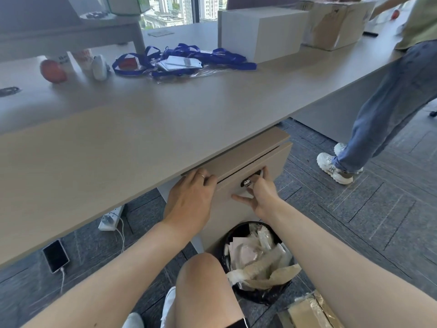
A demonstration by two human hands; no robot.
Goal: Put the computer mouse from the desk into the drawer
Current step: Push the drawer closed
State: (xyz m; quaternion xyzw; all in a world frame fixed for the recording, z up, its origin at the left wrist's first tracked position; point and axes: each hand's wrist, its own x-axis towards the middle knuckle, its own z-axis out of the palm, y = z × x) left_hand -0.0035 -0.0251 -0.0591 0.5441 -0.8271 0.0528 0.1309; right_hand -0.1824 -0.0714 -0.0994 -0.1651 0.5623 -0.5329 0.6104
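A small white computer mouse (100, 67) lies at the far left of the desk (165, 119), well beyond both hands. Under the desk's front edge is the drawer (267, 159), its front nearly flush, with a dark gap along its top. My left hand (191, 197) rests on the drawer's top left corner, its fingers curled over the edge. At the small metal lock (246, 183) in the drawer front, my right hand (260, 195) has its fingertips closed on the lock and its thumb spread below. Neither hand holds the mouse.
Blue lanyards with badges (182, 61), an orange fruit (53, 71) and white boxes (260, 31) sit on the desk. A full black bin (257, 259) stands below the drawer, by my knee. A charging phone (55, 256) and a power strip (111, 217) lie on the floor. Another person (387, 98) stands at the right.
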